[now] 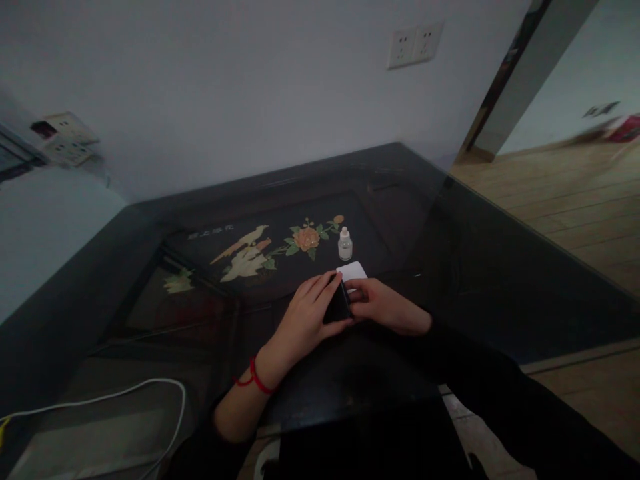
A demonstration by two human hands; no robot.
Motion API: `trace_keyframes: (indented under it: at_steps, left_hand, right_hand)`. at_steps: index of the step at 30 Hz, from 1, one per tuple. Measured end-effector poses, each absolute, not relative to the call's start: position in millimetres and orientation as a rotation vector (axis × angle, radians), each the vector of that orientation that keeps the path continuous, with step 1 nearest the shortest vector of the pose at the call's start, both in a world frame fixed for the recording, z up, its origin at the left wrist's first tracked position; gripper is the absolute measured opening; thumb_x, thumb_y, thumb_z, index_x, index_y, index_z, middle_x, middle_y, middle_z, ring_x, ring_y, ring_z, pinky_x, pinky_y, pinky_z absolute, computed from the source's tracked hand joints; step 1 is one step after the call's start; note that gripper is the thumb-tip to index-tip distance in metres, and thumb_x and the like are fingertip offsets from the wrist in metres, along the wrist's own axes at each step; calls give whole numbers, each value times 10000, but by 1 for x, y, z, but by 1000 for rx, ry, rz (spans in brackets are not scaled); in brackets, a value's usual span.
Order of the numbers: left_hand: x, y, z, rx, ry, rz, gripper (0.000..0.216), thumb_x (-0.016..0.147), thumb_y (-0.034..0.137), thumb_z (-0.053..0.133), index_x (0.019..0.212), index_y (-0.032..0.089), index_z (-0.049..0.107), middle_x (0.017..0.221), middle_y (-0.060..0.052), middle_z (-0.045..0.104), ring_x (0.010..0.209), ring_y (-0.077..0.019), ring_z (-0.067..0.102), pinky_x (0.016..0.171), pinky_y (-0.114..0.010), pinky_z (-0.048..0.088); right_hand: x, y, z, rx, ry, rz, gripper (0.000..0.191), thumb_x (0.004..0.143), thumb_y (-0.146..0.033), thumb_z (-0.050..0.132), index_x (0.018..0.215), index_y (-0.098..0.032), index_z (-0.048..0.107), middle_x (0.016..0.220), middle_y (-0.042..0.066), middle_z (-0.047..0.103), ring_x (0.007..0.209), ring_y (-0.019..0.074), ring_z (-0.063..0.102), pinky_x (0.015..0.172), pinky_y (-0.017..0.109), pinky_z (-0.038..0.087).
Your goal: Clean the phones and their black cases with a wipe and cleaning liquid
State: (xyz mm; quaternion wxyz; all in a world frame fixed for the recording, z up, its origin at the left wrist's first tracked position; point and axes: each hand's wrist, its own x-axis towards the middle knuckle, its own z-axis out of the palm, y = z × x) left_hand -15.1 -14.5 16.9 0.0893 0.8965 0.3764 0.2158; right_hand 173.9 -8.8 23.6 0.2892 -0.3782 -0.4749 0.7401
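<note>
- Currently, my left hand (311, 301) is holding the dark flat object (338, 304) just below the frame's centre.
- My right hand (381, 304) is curling at its right edge; I cannot tell whether it is gripping.
- Beyond, the small bottle (345, 247) is standing on the tabletop (475, 280); by pushing forward, I could be driving the white card (354, 270) into it and tipping it.

head | worn on head | forward, down | near hands (311, 303) over tabletop (500, 287), wall (250, 93) beyond
</note>
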Motion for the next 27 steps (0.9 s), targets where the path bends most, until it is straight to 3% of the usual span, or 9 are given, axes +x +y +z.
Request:
trace_keyframes:
  at_steps: [15, 22, 27]
  left_hand:
    - [-12, -11, 11, 2843, 1152, 352, 651, 883, 445, 533, 1409, 109, 349, 1439, -211, 433, 1328, -312, 420, 1084, -487, 362]
    - [-14, -15, 13, 2851, 1192, 234, 599, 904, 409, 508, 1413, 136, 347, 1472, -203, 400, 1361, -290, 388, 1089, -494, 349]
    - [-22, -12, 12, 2768, 1073, 401, 723, 864, 459, 559, 1454, 166, 261, 1447, -195, 436, 1359, -276, 395, 1089, -488, 357]
  right_hand:
    - [169, -9, 14, -1068, -1212, 1969, 395, 667, -20, 539, 1041, -140, 573, 857, 18, 663, 726, 103, 653, 672, 222, 591]
    - [166, -10, 10, -1025, -1216, 1994, 403, 712, -22, 538, 1099, -133, 549, 931, 47, 673, 740, 100, 666, 692, 218, 602]
    - [168, -11, 14, -1042, -1212, 2050, 449, 725, -25, 548, 1155, -145, 496, 865, 33, 692, 698, 114, 695, 671, 240, 607]
